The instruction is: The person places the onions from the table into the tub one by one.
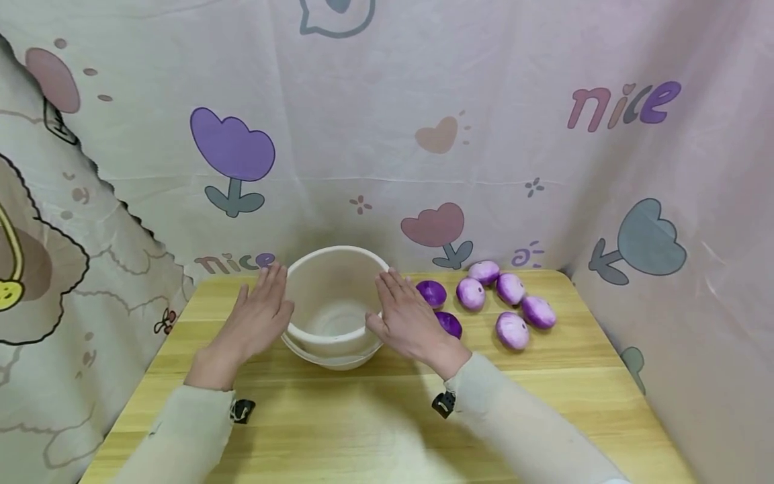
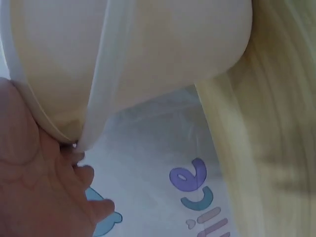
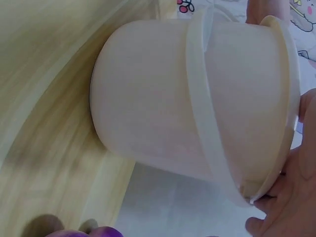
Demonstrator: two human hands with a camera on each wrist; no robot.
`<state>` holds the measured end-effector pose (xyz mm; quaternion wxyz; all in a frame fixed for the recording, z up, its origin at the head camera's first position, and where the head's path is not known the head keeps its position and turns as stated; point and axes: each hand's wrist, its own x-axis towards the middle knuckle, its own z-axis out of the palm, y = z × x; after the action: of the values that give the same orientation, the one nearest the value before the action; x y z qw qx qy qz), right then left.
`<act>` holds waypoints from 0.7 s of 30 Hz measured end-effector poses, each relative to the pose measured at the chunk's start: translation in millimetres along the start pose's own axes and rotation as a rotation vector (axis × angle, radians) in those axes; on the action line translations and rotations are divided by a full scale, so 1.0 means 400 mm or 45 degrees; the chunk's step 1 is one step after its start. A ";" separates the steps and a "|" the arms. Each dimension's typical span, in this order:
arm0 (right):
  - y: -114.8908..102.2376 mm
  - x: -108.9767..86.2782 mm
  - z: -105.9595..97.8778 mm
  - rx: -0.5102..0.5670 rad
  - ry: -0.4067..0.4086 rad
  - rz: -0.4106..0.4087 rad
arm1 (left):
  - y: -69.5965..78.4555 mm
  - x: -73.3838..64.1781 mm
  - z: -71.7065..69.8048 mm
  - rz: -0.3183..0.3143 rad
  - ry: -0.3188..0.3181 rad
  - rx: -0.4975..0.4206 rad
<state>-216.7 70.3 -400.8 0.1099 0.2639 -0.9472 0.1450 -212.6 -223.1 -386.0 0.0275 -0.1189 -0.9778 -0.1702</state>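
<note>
A white plastic bucket [image 1: 341, 339] stands upright on the wooden table, its handle [image 1: 332, 363] lowered along the front. My left hand [image 1: 256, 312] touches the rim from the left, fingers stretched out and thumb near the edge. On the opposite side my right hand [image 1: 411, 319] rests against the rim, also with straight fingers. In the left wrist view, the left hand [image 2: 39, 187] meets the rim beside the handle joint. The right wrist view has the right hand [image 3: 291, 192] at the other handle joint. Inside the bucket, the visible part of the bottom is bare.
Right of the bucket lie several pale purple-and-white egg-shaped pieces [image 1: 512, 331] and two deep purple ones [image 1: 431, 294], partly behind the right hand. The wooden table [image 1: 338, 430] ends against a printed cloth [image 1: 338, 134] hanging at the back and sides.
</note>
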 end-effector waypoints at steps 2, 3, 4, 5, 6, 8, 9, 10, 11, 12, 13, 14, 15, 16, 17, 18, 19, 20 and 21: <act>0.004 -0.007 0.001 0.015 0.009 -0.008 | 0.012 -0.014 0.010 -0.010 0.032 0.007; 0.007 -0.011 0.000 0.023 0.017 -0.012 | 0.020 -0.022 0.015 -0.011 0.050 0.012; 0.010 -0.017 0.000 0.028 0.022 -0.013 | 0.029 -0.030 0.018 -0.009 0.070 0.021; 0.013 -0.022 0.000 0.033 0.032 -0.014 | 0.039 -0.037 0.022 -0.008 0.085 0.029; 0.016 -0.027 0.000 0.032 0.041 -0.019 | 0.048 -0.044 0.025 -0.004 0.102 0.040; 0.020 -0.039 -0.002 0.029 0.059 -0.035 | 0.066 -0.060 0.028 0.000 0.127 0.057; 0.021 -0.045 -0.003 0.025 0.065 -0.046 | 0.074 -0.069 0.029 0.001 0.140 0.069; 0.022 -0.051 -0.004 0.019 0.072 -0.056 | 0.082 -0.077 0.030 -0.001 0.148 0.077; 0.021 -0.057 -0.006 0.013 0.079 -0.066 | 0.089 -0.085 0.030 -0.002 0.154 0.084; 0.020 -0.063 -0.008 0.006 0.083 -0.075 | 0.096 -0.094 0.031 -0.006 0.162 0.087; 0.019 -0.070 -0.010 0.002 0.088 -0.082 | 0.102 -0.102 0.032 -0.010 0.169 0.092; 0.018 -0.077 -0.012 -0.002 0.091 -0.084 | 0.108 -0.111 0.033 -0.011 0.176 0.098; 0.015 -0.084 -0.014 -0.006 0.093 -0.084 | 0.114 -0.119 0.034 -0.013 0.180 0.104; 0.013 -0.092 -0.016 -0.004 0.096 -0.085 | 0.120 -0.128 0.035 -0.014 0.184 0.109; 0.010 -0.101 -0.018 -0.004 0.097 -0.084 | 0.125 -0.137 0.036 -0.014 0.189 0.114; 0.007 -0.110 -0.020 -0.001 0.097 -0.083 | 0.130 -0.147 0.037 -0.018 0.190 0.115; 0.003 -0.119 -0.022 -0.001 0.097 -0.082 | 0.135 -0.157 0.038 -0.019 0.194 0.117; -0.001 -0.128 -0.024 -0.001 0.095 -0.083 | 0.140 -0.168 0.038 -0.022 0.196 0.121; -0.005 -0.137 -0.026 0.000 0.096 -0.086 | 0.144 -0.180 0.037 -0.025 0.196 0.122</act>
<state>-168.2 97.8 -406.3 0.1504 0.2903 -0.9329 0.1511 -129.1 -181.4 -388.0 0.1065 -0.0943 -0.9809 -0.1323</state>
